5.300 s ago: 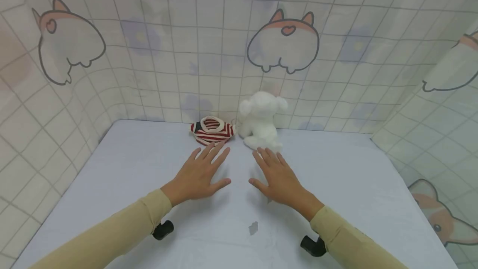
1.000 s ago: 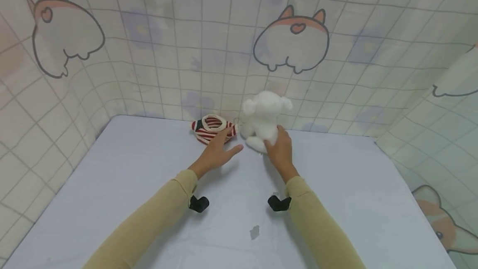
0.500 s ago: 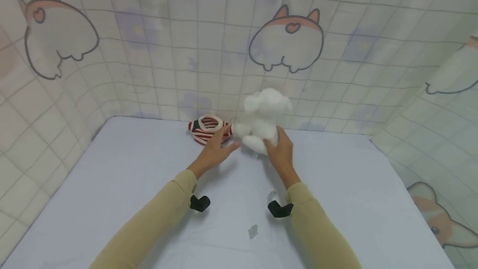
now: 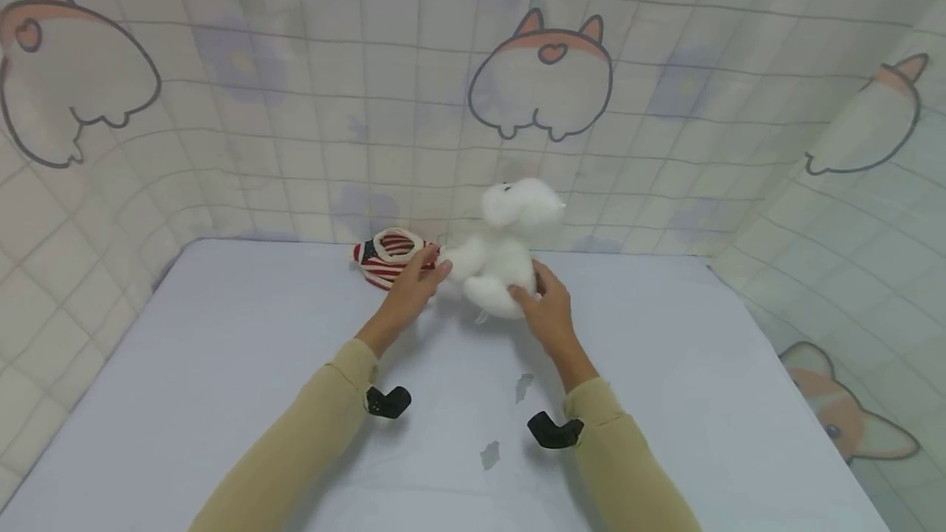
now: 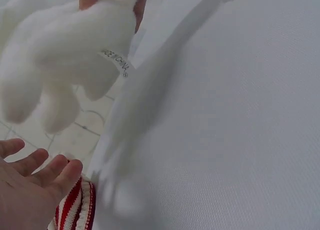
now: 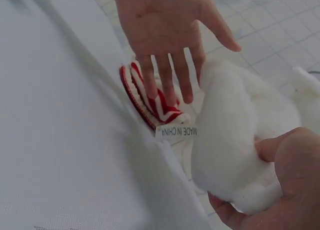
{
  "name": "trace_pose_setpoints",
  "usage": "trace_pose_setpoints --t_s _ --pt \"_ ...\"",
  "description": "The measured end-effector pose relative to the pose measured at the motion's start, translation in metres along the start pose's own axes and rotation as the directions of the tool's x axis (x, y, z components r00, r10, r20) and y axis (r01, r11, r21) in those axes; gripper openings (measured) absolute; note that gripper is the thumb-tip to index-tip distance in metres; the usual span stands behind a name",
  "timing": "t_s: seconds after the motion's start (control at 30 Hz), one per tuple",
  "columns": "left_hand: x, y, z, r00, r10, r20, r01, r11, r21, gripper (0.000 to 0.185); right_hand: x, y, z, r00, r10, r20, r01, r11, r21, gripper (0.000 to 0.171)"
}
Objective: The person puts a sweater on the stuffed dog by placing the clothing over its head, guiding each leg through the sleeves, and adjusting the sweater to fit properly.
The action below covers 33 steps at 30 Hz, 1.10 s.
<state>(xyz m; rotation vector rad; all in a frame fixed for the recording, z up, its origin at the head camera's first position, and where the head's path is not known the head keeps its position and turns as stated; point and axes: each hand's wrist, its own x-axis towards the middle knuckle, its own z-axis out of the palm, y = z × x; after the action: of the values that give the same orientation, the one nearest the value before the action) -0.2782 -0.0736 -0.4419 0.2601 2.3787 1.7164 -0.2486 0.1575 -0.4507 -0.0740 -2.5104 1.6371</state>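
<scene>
My right hand (image 4: pixel 550 309) grips a white plush dog (image 4: pixel 493 265) by its lower body, thumb on the near side and fingers behind. The plush is tilted with its head up and turned to the left, its legs toward my left hand (image 4: pixel 402 292). A "MADE IN CHINA" label (image 6: pixel 176 132) hangs from it. In the right wrist view my left hand shows its palm, fingers straight and spread, beside the plush. Behind the left fingers lies a red-and-white striped knit garment (image 4: pixel 378 257) with a dark blue patch, partly hidden by that hand.
The white tabletop (image 4: pixel 222 368) carries two small grey patches (image 4: pixel 490 456) near the front. A grid-patterned curtain (image 4: pixel 310 105) with cartoon corgis stands along the back and sides. Black wrist mounts (image 4: pixel 388 402) stick out under both sleeves.
From reaching over the table, my right hand has taken hold of the plush, then pulled it nearer and turned its head left. My left hand has moved forward beside the striped garment.
</scene>
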Motion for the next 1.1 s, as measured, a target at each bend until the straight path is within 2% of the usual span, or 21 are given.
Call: trace_pose_setpoints --t_s 0.13,0.23,0.43,0.6,0.7,0.9,1.0,1.1 --pt "-0.001 0.001 0.0 0.999 0.036 0.034 -0.031 0.991 -0.129 0.07 -0.004 0.001 -0.005 0.997 -0.019 0.072 0.014 0.997 0.075 0.052" --pt "-0.002 0.002 -0.001 0.996 0.048 0.075 -0.032 0.978 -0.205 0.069 -0.007 0.002 -0.007 0.993 -0.013 0.12 -0.002 0.992 0.123 0.051" --pt "-0.007 0.003 -0.002 0.985 0.06 0.161 -0.01 0.956 -0.292 0.067 -0.011 0.004 -0.009 0.969 0.006 0.248 -0.079 0.956 0.282 0.053" --pt "-0.011 0.004 0.0 0.973 0.076 0.22 0.01 0.93 -0.368 0.063 -0.016 0.004 -0.009 0.957 -0.01 0.289 -0.097 0.929 0.356 0.055" --pt "-0.012 0.004 0.001 0.968 0.089 0.234 0.02 0.904 -0.426 0.06 -0.017 0.004 -0.008 0.948 -0.038 0.316 -0.098 0.911 0.401 0.054" --pt "-0.013 0.004 0.005 0.969 0.099 0.227 0.041 0.839 -0.543 0.056 -0.018 0.003 -0.005 0.921 -0.1 0.376 -0.115 0.853 0.509 0.051" --pt "-0.012 0.004 0.007 0.975 0.099 0.199 0.031 0.827 -0.561 0.06 -0.018 0.003 -0.004 0.916 -0.106 0.386 -0.119 0.849 0.516 0.05" --pt "-0.012 0.006 0.01 0.981 0.103 0.162 0.009 0.817 -0.577 0.057 -0.019 0.002 -0.004 0.92 -0.093 0.381 -0.121 0.857 0.501 0.05"
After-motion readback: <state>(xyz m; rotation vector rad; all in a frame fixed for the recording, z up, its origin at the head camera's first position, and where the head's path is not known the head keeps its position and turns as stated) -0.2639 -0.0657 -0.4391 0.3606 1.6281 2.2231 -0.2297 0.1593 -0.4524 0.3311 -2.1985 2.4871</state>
